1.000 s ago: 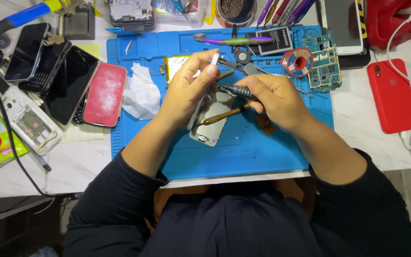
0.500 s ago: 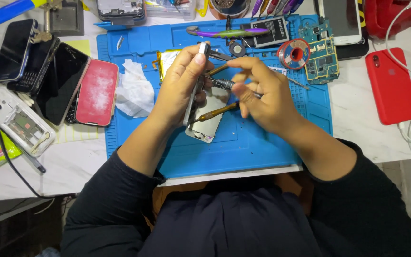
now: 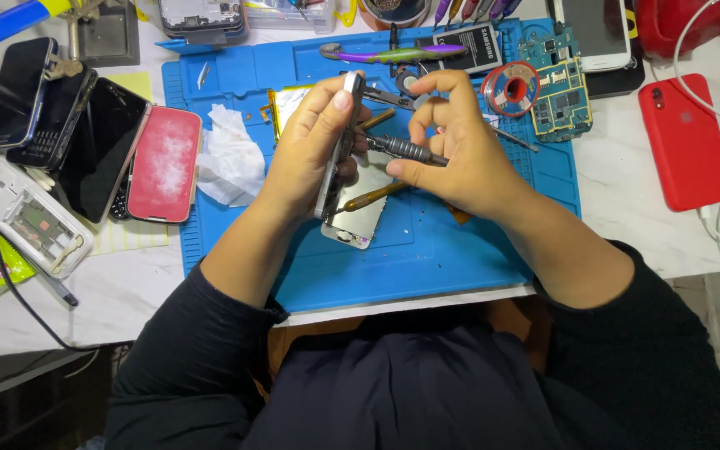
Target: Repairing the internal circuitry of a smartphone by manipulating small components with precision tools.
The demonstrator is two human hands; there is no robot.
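We find an opened smartphone (image 3: 345, 158) held on edge above the blue repair mat (image 3: 427, 258), its lower end over the mat's middle. The left hand (image 3: 314, 146) is wrapped around it, thumb along the upper edge, fingers closed on the body. The right hand (image 3: 460, 150) is closed on a knurled precision screwdriver (image 3: 406, 150), gripping the handle with its tip turned toward the phone's side; its fingertips pinch above the shaft, and we cannot tell whether they hold a small part.

In our judgement, the chief risk is a slip of the driver tip, since the phone is held in the air and not braced; that could scratch the internals or drop a screw onto the crowded mat. A brass-coloured tool (image 3: 374, 197) lies under the phone and could be knocked.

Further out, a crumpled tissue (image 3: 228, 158), a solder reel (image 3: 511, 87) and a green circuit board (image 3: 564, 98) lie on the mat. A clear parts tray (image 3: 293, 15) sits at the mat's far edge; its contents are too small to tell. A red phone (image 3: 685, 140) lies well to the right, and several handsets (image 3: 85, 142) to the left.
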